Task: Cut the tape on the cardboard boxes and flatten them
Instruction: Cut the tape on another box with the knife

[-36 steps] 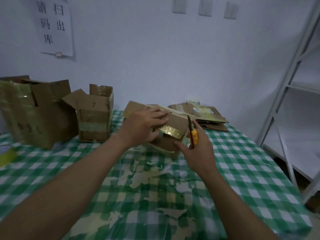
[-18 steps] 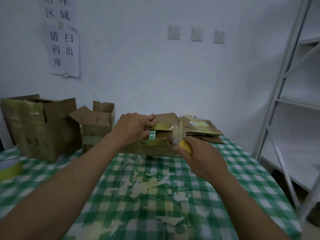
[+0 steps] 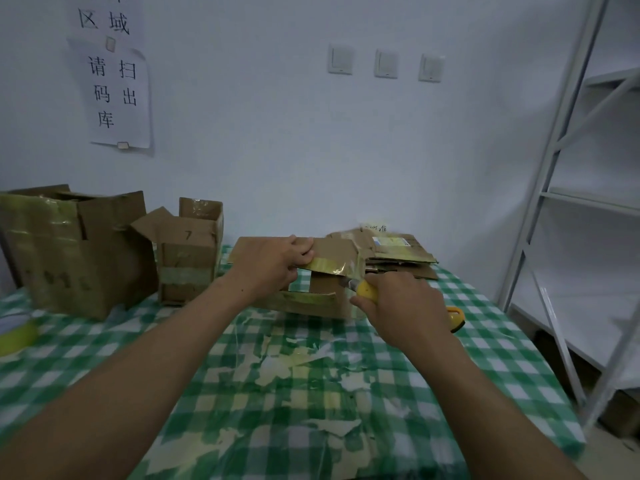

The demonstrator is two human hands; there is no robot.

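One second ago the small box [image 3: 332, 251] in the middle of the worktop [image 3: 311, 393] was closed, and the knife [image 3: 367, 291] stood upright beside its corner. Now the top is open. The left hand [image 3: 270, 268] has lifted the upper flap, its fingers [image 3: 301, 252] pinching the edge that carries the yellow tape [image 3: 329, 266], and the checked cloth shows through the gap. The right hand [image 3: 405, 306] has come lower, fingers wrapped round the yellow handle, with the blade pointing into the right end of the box. The tip is too small to see. I think the top seam is cut and the side tape comes next, so this box is near to folding flat. The flattened pile [image 3: 401, 251] lies just behind it. Two boxes [image 3: 188, 261] at the left are not flattened yet.
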